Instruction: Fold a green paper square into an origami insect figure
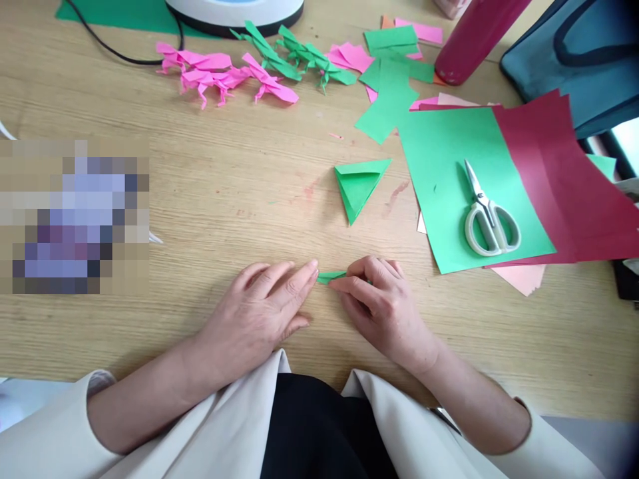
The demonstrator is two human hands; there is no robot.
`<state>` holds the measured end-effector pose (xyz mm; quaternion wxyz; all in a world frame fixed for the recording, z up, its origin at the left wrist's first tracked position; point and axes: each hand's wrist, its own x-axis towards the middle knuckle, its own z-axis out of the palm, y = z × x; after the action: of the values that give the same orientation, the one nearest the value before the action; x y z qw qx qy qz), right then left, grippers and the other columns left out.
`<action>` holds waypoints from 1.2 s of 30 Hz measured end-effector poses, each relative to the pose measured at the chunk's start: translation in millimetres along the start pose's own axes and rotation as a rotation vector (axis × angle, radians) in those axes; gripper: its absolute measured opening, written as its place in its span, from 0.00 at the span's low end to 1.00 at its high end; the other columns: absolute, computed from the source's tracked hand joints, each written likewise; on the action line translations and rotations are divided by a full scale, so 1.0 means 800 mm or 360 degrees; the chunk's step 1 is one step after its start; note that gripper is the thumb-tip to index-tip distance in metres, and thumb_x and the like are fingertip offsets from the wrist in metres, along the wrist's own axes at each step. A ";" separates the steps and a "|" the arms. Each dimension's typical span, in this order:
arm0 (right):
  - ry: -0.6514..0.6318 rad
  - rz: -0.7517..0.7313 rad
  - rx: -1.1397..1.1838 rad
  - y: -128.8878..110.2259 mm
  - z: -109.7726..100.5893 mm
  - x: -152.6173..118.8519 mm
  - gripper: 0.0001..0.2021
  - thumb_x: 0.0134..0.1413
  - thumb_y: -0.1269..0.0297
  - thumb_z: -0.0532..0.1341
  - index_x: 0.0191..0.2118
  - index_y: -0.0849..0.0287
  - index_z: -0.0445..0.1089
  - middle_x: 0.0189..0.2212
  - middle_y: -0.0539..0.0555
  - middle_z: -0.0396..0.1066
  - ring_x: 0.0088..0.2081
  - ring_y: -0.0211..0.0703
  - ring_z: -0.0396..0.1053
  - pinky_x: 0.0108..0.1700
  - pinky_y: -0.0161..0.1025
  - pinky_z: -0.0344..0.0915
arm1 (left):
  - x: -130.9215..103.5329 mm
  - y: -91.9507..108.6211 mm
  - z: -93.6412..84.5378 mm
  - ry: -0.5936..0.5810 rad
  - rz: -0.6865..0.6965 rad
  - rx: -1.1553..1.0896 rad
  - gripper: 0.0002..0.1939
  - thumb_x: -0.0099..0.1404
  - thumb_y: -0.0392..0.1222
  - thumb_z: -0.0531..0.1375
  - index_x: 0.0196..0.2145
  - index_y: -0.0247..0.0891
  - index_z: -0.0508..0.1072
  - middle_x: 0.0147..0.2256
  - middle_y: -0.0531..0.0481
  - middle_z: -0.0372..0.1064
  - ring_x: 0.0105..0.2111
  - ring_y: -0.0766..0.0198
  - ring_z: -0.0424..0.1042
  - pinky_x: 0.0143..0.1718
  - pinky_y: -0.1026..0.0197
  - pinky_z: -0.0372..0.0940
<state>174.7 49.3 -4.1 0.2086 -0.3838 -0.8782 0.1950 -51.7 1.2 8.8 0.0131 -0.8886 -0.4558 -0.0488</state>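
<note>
A narrow folded strip of green paper (329,277) lies on the table in front of me, its ends hidden under my fingers. My left hand (269,299) rests with fingers stretched out flat, the fingertips at the strip's left end and the thumb apart. Curled in a pinch, my right hand (379,303) grips the strip's right end between thumb and fingers. Beyond my hands sits a folded green paper triangle (358,186), its upper edge turned over.
Scissors (486,219) lie on a green sheet (449,153) over dark red paper (564,179) at right. Pink folded figures (214,73) and green ones (309,56) stand at the back, near green paper scraps (387,86) and a red bottle (474,40). A blurred-out object (80,226) is at left.
</note>
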 end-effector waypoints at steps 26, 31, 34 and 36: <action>-0.0051 -0.0124 0.0464 0.029 -0.020 -0.009 0.07 0.66 0.75 0.57 0.38 0.58 0.70 0.43 0.55 0.74 0.42 0.39 0.73 0.44 0.40 0.70 | 0.011 0.018 0.013 -0.0179 0.0040 -0.0209 0.41 0.68 0.60 0.59 0.68 0.30 0.58 0.69 0.34 0.50 0.69 0.44 0.53 0.69 0.37 0.46; -0.0038 -0.0141 0.0449 0.029 -0.019 -0.009 0.07 0.66 0.74 0.57 0.38 0.57 0.70 0.42 0.56 0.74 0.42 0.41 0.73 0.44 0.41 0.70 | 0.012 0.021 0.011 -0.0197 0.0013 -0.0168 0.45 0.64 0.65 0.60 0.67 0.31 0.60 0.69 0.35 0.50 0.68 0.43 0.54 0.68 0.38 0.48; -0.0028 -0.0153 0.0434 0.029 -0.019 -0.009 0.07 0.66 0.74 0.56 0.37 0.57 0.70 0.42 0.56 0.74 0.42 0.41 0.73 0.44 0.41 0.70 | 0.013 0.020 0.011 -0.0220 0.0033 -0.0157 0.45 0.63 0.65 0.61 0.67 0.33 0.60 0.69 0.34 0.50 0.68 0.41 0.54 0.67 0.37 0.50; -0.0019 -0.0163 0.0421 0.030 -0.018 -0.008 0.08 0.66 0.74 0.56 0.37 0.57 0.70 0.42 0.56 0.74 0.42 0.41 0.73 0.44 0.41 0.70 | 0.014 0.020 0.012 -0.0226 0.0035 -0.0161 0.45 0.62 0.65 0.62 0.67 0.34 0.60 0.69 0.33 0.50 0.68 0.41 0.54 0.66 0.36 0.51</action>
<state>200.4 62.1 -5.1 0.2619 -0.3064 -0.8645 0.3003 -31.6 1.3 1.0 -0.0635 -0.8944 -0.4427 -0.0085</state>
